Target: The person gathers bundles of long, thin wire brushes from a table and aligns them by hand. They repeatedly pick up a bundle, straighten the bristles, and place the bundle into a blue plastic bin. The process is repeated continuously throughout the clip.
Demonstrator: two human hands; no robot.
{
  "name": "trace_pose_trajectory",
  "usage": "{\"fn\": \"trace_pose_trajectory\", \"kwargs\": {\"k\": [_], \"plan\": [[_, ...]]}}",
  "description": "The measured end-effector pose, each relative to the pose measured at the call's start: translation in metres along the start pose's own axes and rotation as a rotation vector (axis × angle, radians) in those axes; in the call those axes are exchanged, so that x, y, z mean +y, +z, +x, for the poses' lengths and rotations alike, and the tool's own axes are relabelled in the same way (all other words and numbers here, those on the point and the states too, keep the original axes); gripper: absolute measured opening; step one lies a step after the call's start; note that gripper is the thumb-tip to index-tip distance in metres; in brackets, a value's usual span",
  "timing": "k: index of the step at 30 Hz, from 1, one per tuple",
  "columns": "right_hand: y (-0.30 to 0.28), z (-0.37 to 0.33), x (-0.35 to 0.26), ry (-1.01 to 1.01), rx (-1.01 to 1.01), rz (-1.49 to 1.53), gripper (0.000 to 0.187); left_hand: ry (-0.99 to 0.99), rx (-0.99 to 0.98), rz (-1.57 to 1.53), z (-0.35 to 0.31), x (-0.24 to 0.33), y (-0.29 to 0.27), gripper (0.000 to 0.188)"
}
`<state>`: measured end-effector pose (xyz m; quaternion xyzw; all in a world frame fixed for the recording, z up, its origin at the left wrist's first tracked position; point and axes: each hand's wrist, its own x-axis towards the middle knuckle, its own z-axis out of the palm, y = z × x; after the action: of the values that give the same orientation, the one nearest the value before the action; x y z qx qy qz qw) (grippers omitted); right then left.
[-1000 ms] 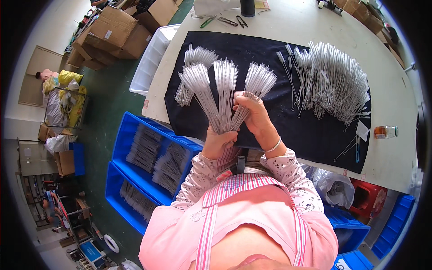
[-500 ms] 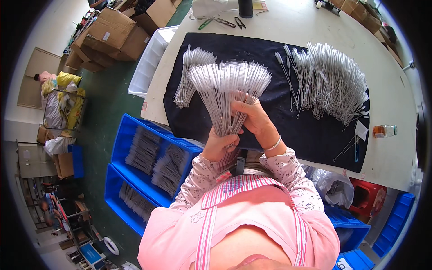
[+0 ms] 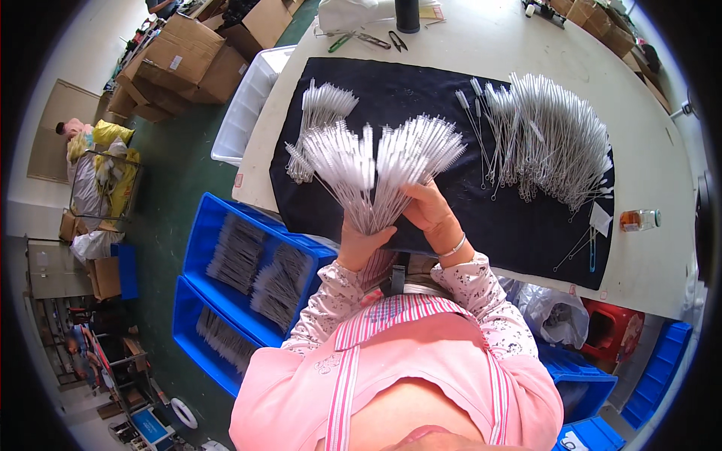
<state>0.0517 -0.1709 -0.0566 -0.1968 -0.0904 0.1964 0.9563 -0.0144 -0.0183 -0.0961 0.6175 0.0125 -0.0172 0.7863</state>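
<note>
A large bundle of thin wire cleaning brushes (image 3: 342, 161) with white bristle heads fans out above the near edge of a dark cloth (image 3: 444, 218). My left hand (image 3: 362, 242) is closed around the wire stems at the bottom of the bundle. Higher up, my right hand (image 3: 430, 209) grips the right-hand part, and a gap parts the heads into two groups. Behind on the left lies a smaller pile of brushes (image 3: 325, 105). A big heap of brushes (image 3: 545, 135) covers the cloth's right side, with a few single ones beside it.
Blue bins (image 3: 248, 259) of brushes stand left of the table, near a white bin (image 3: 252, 101). Snips (image 3: 397, 41) and a dark cylinder (image 3: 407, 15) sit at the table's back. A small glass jar (image 3: 639, 219) lies at right. Cardboard boxes (image 3: 184, 56) are stacked far left.
The bundle has split into two fanned groups with a gap between them. My right hand has moved slightly right and down, with its share of brushes leaning right.
</note>
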Motion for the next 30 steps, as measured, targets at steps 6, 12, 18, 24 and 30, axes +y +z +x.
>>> {"fn": "trace_pose_trajectory", "kwargs": {"k": [6,12,18,24,30], "plan": [[-0.004,0.003,0.005,-0.037,-0.058,-0.025,0.042,0.123,0.025,0.137,0.002,-0.005,-0.001,0.059],[0.018,0.024,-0.072,-0.546,0.241,-0.477,0.049,0.135,0.027,0.226,-0.003,-0.005,-0.009,0.059],[0.113,0.032,-0.132,-0.565,-0.387,-1.948,0.013,0.125,-0.024,0.3,-0.008,-0.003,-0.018,0.059],[0.125,0.048,-0.144,0.133,-0.545,-1.966,0.013,0.127,-0.024,0.407,-0.015,0.002,-0.022,0.059],[0.116,0.037,-0.15,0.24,-0.502,-1.991,0.013,0.227,-0.002,0.541,-0.017,0.008,-0.019,0.05]]}}
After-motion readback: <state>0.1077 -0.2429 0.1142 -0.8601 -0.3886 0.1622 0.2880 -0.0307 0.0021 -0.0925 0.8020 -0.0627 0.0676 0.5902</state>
